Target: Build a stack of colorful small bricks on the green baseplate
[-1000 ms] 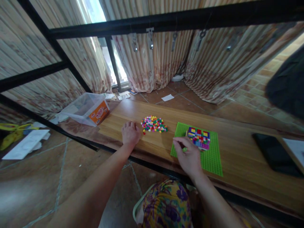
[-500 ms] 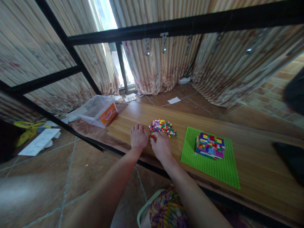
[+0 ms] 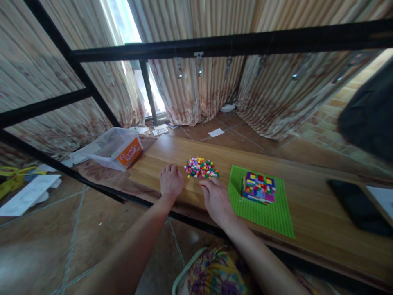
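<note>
My left hand point(image 3: 171, 181) rests on the wooden board just left of a loose pile of tiny coloured toy bricks point(image 3: 201, 167). Its fingers are curled down, and their tips are hidden from me. At the near right edge of the pile is my right hand point(image 3: 216, 200), thumb and forefinger pinched together; anything between them is too small to make out. To its right lies a green studded baseplate point(image 3: 267, 221). A block built of many coloured bricks point(image 3: 259, 188) stands on that plate, with yellow, red and blue squares on top.
A clear plastic bin point(image 3: 113, 153) with an orange label sits at the board's left end. Toward the right lies a dark flat device point(image 3: 357, 207) beside white paper. A black metal bar point(image 3: 196, 49) crosses above the board point(image 3: 310, 196). Curtains hang behind.
The view has swung to the right, so everything sits further left. My right hand has drawn back to the right from the pile, widening the gap to my left hand.
</note>
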The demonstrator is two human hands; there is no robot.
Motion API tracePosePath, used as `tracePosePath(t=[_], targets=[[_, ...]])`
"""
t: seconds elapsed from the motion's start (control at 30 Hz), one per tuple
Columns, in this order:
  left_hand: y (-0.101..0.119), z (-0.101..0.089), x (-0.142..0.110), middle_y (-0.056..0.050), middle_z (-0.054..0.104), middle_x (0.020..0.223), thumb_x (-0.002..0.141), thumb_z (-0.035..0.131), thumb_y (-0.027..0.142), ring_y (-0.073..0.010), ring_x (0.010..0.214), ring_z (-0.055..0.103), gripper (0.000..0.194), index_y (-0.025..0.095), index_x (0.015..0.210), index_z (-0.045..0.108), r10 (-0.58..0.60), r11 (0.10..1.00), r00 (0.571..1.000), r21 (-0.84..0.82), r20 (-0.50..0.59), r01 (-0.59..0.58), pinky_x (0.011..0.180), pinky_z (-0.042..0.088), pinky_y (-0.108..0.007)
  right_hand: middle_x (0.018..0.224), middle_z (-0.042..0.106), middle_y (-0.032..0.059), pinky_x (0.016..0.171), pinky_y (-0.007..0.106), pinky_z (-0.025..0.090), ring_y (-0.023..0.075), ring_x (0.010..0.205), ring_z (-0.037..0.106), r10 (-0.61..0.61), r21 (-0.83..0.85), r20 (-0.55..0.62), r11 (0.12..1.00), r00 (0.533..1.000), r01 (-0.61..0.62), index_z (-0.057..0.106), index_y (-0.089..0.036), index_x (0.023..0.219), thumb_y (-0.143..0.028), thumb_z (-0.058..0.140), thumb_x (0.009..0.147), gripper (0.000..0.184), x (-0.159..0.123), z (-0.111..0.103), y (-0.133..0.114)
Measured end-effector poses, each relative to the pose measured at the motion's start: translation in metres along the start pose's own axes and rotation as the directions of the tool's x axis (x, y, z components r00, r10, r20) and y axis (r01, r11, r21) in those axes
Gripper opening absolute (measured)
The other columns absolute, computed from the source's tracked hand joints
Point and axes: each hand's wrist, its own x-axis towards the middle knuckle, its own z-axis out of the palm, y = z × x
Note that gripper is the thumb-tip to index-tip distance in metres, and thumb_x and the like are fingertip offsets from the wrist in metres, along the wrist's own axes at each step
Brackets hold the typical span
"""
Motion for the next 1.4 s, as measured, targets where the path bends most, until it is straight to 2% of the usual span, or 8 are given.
tracePosePath(t=[0.17, 0.37, 0.5, 0.57, 0.77, 1.1, 1.23, 1.4], targets=[[-0.002, 0.003, 0.002, -0.014, 0.068, 0.121, 0.093, 0.044, 0.024, -0.0317, 0.113, 0.058, 0.032, 0.015, 0.114, 0.067, 0.004, 1.000, 1.000, 0.001, -0.002, -0.004, 0.098, 0.044, -0.044, 0.096, 0.072, 0.0079, 0.080, 0.034, 0.052, 0.0205, 0.088, 0.068, 0.147, 0.195, -0.176, 0.974, 0.973, -0.112, 0.073, -0.020, 0.100, -0.028, 0.050, 0.097, 0.024, -0.036, -0.050, 0.021], [-0.002, 0.001, 0.004, -0.016, 0.067, 0.121, 0.092, 0.043, 0.025, -0.0325, 0.114, 0.058, 0.036, 0.013, 0.117, 0.067, 0.009, 1.000, 1.000, 0.020, 0.005, -0.009, 0.098, 0.045, -0.044, 0.100, 0.077, 0.0078, 0.081, 0.037, 0.055, 0.0235, 0.089, 0.071, 0.368, 0.268, -0.365, 0.921, 0.855, -0.282, 0.076, -0.022, 0.093, -0.044, 0.061, 0.087, 0.027, -0.058, -0.100, 0.065], [-0.001, -0.001, 0.005, -0.016, 0.067, 0.122, 0.091, 0.042, 0.026, -0.0340, 0.115, 0.057, 0.038, 0.013, 0.117, 0.067, 0.002, 1.000, 1.000, 0.022, 0.016, -0.003, 0.099, 0.044, -0.046, 0.088, 0.078, 0.0085, 0.076, 0.038, 0.056, 0.0246, 0.079, 0.072, 0.466, 0.245, -0.438, 0.885, 0.769, -0.397, 0.077, -0.021, 0.088, -0.046, 0.066, 0.080, 0.029, -0.066, -0.130, 0.088], [-0.001, -0.001, 0.006, -0.017, 0.066, 0.123, 0.091, 0.042, 0.026, -0.0342, 0.116, 0.057, 0.038, 0.014, 0.116, 0.067, 0.001, 1.000, 1.000, 0.023, 0.020, -0.002, 0.100, 0.044, -0.046, 0.084, 0.078, 0.0085, 0.073, 0.037, 0.055, 0.0245, 0.075, 0.071, 0.481, 0.220, -0.457, 0.876, 0.748, -0.429, 0.077, -0.020, 0.085, -0.046, 0.066, 0.078, 0.029, -0.069, -0.137, 0.094], [-0.001, -0.002, 0.008, -0.019, 0.066, 0.124, 0.091, 0.040, 0.027, -0.0353, 0.117, 0.056, 0.041, 0.012, 0.118, 0.067, 0.004, 0.999, 0.999, 0.044, 0.040, -0.005, 0.101, 0.045, -0.048, 0.085, 0.077, 0.0080, 0.072, 0.035, 0.053, 0.0223, 0.073, 0.069, 0.462, 0.192, -0.426, 0.887, 0.778, -0.421, 0.077, -0.019, 0.086, -0.046, 0.064, 0.080, 0.030, -0.064, -0.133, 0.099], [0.000, -0.003, 0.007, -0.018, 0.066, 0.123, 0.091, 0.040, 0.028, -0.0355, 0.116, 0.056, 0.041, 0.012, 0.118, 0.067, -0.002, 0.999, 0.999, 0.038, 0.038, 0.001, 0.100, 0.045, -0.048, 0.085, 0.074, 0.0084, 0.070, 0.035, 0.048, 0.0214, 0.070, 0.064, 0.337, -0.073, -0.440, 0.910, 0.832, -0.407, 0.075, -0.020, 0.085, -0.046, 0.053, 0.089, 0.034, -0.056, -0.119, 0.100], [0.001, -0.004, 0.007, -0.018, 0.066, 0.122, 0.091, 0.040, 0.028, -0.0355, 0.116, 0.056, 0.042, 0.012, 0.118, 0.067, 0.005, 0.999, 0.999, 0.038, 0.033, -0.006, 0.100, 0.045, -0.048, 0.082, 0.075, 0.0073, 0.068, 0.034, 0.049, 0.0202, 0.066, 0.063, 0.351, -0.032, -0.450, 0.913, 0.822, -0.407, 0.075, -0.021, 0.082, -0.046, 0.057, 0.085, 0.031, -0.056, -0.120, 0.100], [0.000, -0.002, 0.006, -0.018, 0.066, 0.121, 0.091, 0.041, 0.027, -0.0351, 0.116, 0.056, 0.040, 0.013, 0.118, 0.067, 0.000, 1.000, 1.000, 0.025, 0.023, -0.001, 0.100, 0.045, -0.048, 0.085, 0.078, 0.0070, 0.069, 0.034, 0.051, 0.0209, 0.068, 0.067, 0.463, 0.116, -0.415, 0.881, 0.783, -0.459, 0.077, -0.021, 0.087, -0.046, 0.064, 0.080, 0.029, -0.059, -0.124, 0.105]])
